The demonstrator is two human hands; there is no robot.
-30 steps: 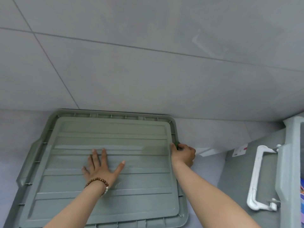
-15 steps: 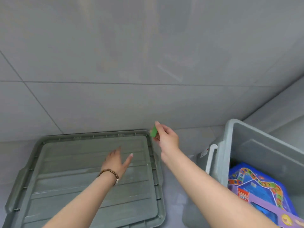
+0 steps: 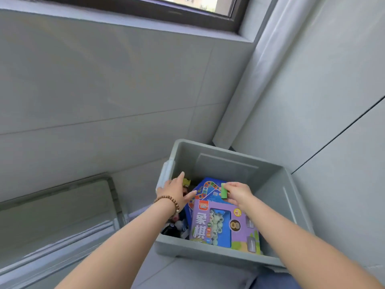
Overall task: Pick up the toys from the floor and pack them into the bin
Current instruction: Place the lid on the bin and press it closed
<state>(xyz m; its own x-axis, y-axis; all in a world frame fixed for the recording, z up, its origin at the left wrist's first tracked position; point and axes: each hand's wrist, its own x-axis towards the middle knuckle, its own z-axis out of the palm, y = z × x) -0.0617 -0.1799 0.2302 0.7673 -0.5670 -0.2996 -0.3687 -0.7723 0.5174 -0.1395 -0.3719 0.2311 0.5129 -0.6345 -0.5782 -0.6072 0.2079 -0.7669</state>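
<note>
Tiled corner (image 3: 210, 126): right hand (image 3: 239, 193) with block (image 3: 224, 190)

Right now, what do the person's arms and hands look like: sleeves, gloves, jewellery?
Both forearms are bare, no sleeves in view; neither the left hand nor the right hand is gloved. The left wrist carries a bracelet of small round brown beads, with a pale bead near the underside.

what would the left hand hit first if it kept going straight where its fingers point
Probably the bin's far left inner wall: the left hand aims there, passing beside a yellow toy. Depth is unclear, so the toy might come first.
</note>
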